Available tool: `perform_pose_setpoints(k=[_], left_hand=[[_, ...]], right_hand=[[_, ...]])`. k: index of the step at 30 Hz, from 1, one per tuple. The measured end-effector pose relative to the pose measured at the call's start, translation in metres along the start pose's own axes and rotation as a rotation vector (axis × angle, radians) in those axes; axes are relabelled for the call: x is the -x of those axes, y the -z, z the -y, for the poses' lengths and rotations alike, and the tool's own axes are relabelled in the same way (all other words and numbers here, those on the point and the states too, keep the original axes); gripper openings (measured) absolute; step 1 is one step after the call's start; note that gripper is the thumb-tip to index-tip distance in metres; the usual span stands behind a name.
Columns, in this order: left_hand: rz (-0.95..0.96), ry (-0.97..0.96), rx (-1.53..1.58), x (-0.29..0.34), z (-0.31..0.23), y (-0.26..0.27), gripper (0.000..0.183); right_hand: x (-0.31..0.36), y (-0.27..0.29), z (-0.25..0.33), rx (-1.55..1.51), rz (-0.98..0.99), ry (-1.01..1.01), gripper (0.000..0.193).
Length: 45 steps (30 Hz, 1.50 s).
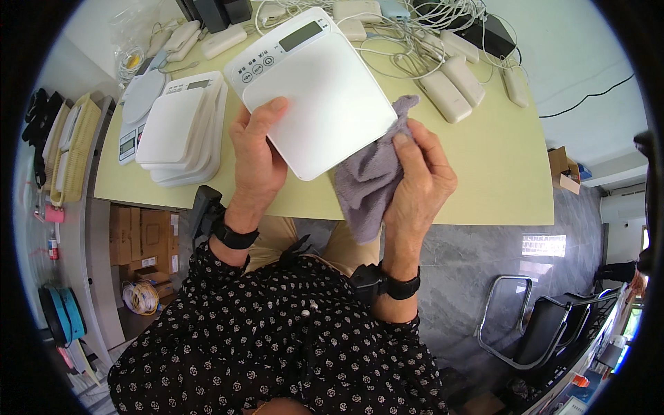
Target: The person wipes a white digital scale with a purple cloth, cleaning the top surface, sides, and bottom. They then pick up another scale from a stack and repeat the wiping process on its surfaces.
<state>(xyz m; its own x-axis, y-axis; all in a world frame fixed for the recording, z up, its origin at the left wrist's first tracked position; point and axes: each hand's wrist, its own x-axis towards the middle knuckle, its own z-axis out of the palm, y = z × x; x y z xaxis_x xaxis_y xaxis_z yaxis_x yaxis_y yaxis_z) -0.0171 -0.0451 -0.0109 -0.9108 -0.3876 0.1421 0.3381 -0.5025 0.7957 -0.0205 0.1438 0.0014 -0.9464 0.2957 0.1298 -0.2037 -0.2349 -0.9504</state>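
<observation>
A white digital kitchen scale is held tilted above the table, its small grey display at the far end. My left hand grips its left edge, thumb on the top face and fingers hidden underneath. In my right hand is a grey-purple cloth, pinched against the scale's right edge near its corner. The cloth's loose end hangs down past the table's front edge. To the left, a stack of white scales stands on the table, and beside it lies another scale with a round platform.
The pale yellow-green table carries white power banks and tangled white cables along its back. Black boxes stand at the far left. A metal-framed chair is on the floor at right. Cardboard boxes sit below the table's left side.
</observation>
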Motion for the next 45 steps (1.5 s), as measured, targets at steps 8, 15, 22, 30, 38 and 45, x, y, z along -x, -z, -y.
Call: perform_pose_setpoints(k=[8,15,22,30,38,45], left_hand=[[-0.022,-0.002,0.031,0.001,-0.001,-0.002,0.041],[0.02,0.158,-0.047,0.002,-0.011,0.018,0.04],[0.073,0.242,-0.09,0.003,-0.019,0.033,0.04],[0.008,0.3,-0.074,0.003,-0.013,0.044,0.038],[-0.101,0.24,-0.02,0.006,-0.006,0.041,0.034],[-0.13,0.307,0.032,0.0,0.004,0.042,0.028]], right_hand=[[0.029,-0.008,-0.015,-0.153,0.059,-0.032,0.022],[0.011,0.003,-0.021,-0.017,0.054,0.177,0.02],[-0.012,0.013,-0.008,0.103,0.316,0.135,0.015],[-0.024,0.009,-0.012,0.07,0.531,0.032,0.015],[0.033,0.013,-0.014,0.25,0.355,0.126,0.016],[0.05,0.005,-0.029,0.182,0.116,0.213,0.018]])
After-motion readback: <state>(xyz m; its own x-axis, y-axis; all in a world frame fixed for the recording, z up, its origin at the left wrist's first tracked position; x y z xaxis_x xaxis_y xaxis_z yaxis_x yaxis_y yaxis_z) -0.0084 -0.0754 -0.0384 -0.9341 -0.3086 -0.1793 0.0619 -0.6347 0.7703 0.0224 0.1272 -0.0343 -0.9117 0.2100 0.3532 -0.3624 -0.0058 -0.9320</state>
